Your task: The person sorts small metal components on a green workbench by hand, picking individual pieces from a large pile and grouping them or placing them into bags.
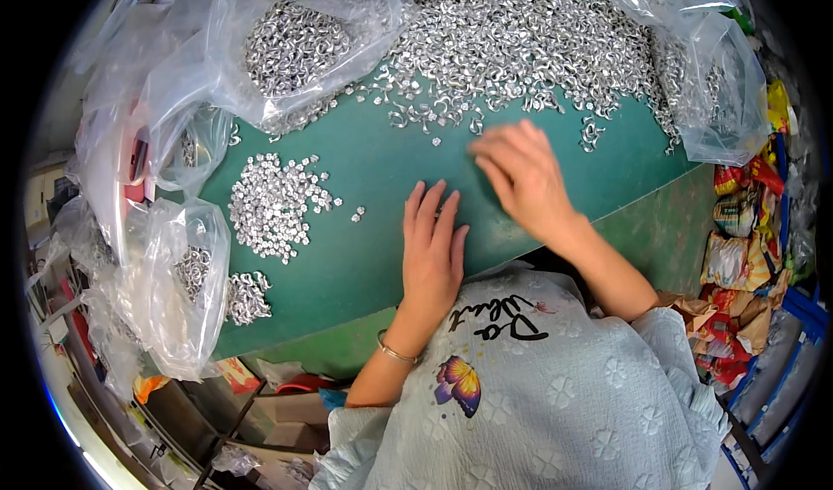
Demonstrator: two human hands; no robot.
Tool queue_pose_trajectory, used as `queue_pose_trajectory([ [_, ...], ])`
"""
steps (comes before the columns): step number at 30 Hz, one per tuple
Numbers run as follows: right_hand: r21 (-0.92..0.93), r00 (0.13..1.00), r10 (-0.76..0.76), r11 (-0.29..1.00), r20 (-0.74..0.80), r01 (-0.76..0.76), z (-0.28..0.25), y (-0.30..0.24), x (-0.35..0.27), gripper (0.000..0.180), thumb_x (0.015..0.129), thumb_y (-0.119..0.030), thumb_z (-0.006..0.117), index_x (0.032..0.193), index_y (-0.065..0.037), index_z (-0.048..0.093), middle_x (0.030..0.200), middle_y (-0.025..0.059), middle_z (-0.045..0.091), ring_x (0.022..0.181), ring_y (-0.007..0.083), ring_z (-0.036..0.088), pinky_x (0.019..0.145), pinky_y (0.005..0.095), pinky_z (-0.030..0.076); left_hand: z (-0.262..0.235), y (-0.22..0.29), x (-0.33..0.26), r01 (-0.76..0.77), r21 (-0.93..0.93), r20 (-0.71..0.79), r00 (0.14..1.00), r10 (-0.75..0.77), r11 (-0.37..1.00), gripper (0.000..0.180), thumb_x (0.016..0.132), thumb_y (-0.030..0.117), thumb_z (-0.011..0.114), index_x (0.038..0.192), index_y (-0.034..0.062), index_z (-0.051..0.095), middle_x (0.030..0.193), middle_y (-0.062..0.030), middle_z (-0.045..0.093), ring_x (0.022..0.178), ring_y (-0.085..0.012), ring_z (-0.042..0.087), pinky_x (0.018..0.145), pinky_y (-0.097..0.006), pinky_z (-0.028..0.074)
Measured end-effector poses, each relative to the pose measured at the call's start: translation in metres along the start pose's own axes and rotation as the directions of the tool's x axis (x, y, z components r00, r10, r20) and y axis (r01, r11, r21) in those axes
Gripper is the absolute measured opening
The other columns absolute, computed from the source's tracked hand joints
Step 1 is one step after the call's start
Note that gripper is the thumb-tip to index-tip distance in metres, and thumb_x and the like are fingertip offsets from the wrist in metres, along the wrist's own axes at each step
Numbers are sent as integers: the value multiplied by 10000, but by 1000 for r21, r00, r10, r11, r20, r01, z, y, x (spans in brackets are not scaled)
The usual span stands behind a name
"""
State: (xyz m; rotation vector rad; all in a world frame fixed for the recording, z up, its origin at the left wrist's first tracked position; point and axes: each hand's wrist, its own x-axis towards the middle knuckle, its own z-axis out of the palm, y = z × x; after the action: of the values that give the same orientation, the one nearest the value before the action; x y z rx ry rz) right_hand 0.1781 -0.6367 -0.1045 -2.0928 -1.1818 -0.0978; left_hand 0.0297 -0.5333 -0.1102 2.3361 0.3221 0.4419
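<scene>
My left hand lies on the green tabletop with its fingers stretched out and slightly apart. To its right, my right hand hovers over or touches the table near the big heap. Its fingertips are smeared by motion, so I cannot make out whether they hold anything. Beyond both hands spreads a large heap of small, curved silver metal pieces. One tiny silver piece lies apart, between that heap and my hands. On the left is a smaller pile of compact, nut-like silver pieces, with a few strays beside it.
Clear plastic bags holding metal pieces stand at the far left, near left and far right. A small pile of curved pieces spills from the near-left bag. Colourful packages fill a blue rack at the right.
</scene>
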Motion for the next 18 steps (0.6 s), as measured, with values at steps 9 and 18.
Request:
queue_pose_trajectory([
  [9, -74, 994, 1, 997, 107, 7, 4, 7, -14, 218, 778, -29, 602, 991, 8, 632, 1027, 101, 554, 955, 278, 530, 781, 367, 414, 3, -9, -5, 33, -21, -89, 995, -35, 999, 189, 808, -104, 622, 983, -40, 648, 1143, -144, 571, 1149, -331, 561, 905, -393, 494],
  [18, -42, 997, 33, 999, 71, -30, -24, -3, -15, 354, 772, -47, 701, 1113, -4, 617, 1169, 124, 569, 1062, 315, 551, 904, 394, 430, 1, -9, -8, 38, -6, -105, 994, -39, 999, 220, 804, -98, 616, 1017, -48, 628, 1138, -161, 569, 1139, -351, 552, 938, -420, 466],
])
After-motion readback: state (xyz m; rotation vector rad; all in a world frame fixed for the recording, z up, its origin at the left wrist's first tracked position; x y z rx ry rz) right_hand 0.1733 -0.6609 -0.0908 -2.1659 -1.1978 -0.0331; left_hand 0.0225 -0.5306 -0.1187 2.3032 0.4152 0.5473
